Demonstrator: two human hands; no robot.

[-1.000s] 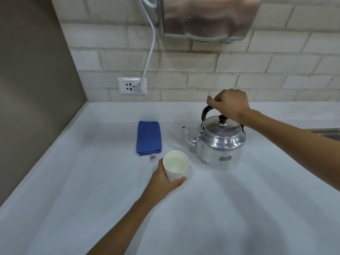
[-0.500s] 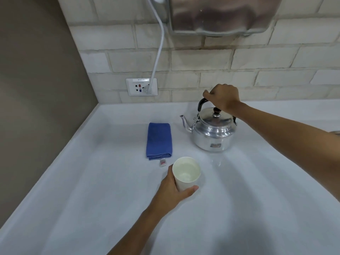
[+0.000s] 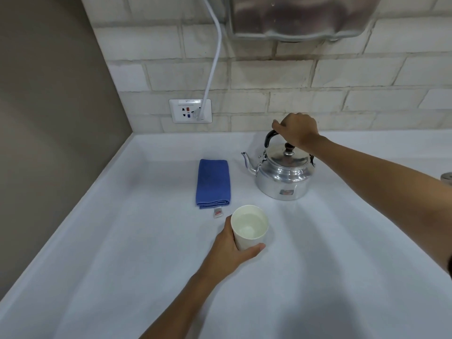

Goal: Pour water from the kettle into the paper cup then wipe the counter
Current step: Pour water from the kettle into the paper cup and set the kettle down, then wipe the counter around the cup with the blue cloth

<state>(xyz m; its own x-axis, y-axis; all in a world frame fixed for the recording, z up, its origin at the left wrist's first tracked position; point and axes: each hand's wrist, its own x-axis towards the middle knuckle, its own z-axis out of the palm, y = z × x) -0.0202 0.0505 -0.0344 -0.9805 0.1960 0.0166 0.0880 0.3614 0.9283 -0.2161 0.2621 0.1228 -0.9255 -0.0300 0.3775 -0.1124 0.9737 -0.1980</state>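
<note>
A shiny metal kettle (image 3: 282,174) stands upright on the white counter (image 3: 122,241), its spout pointing left. My right hand (image 3: 297,129) is closed over its black handle from above. In front of it a white paper cup (image 3: 249,227) stands on the counter with water inside. My left hand (image 3: 232,250) wraps around the cup's left and near side. A folded blue cloth (image 3: 213,182) lies flat to the left of the kettle, apart from both hands.
A wall socket (image 3: 190,110) with a white cable (image 3: 215,57) plugged in sits on the brick wall behind. A steel hand dryer (image 3: 300,15) hangs above the kettle. A beige wall closes off the left side. A metal part (image 3: 446,178) shows at the right edge.
The kettle has been moved back toward the wall and now rests on the counter farther from the cup. My left hand kept hold of the cup.
</note>
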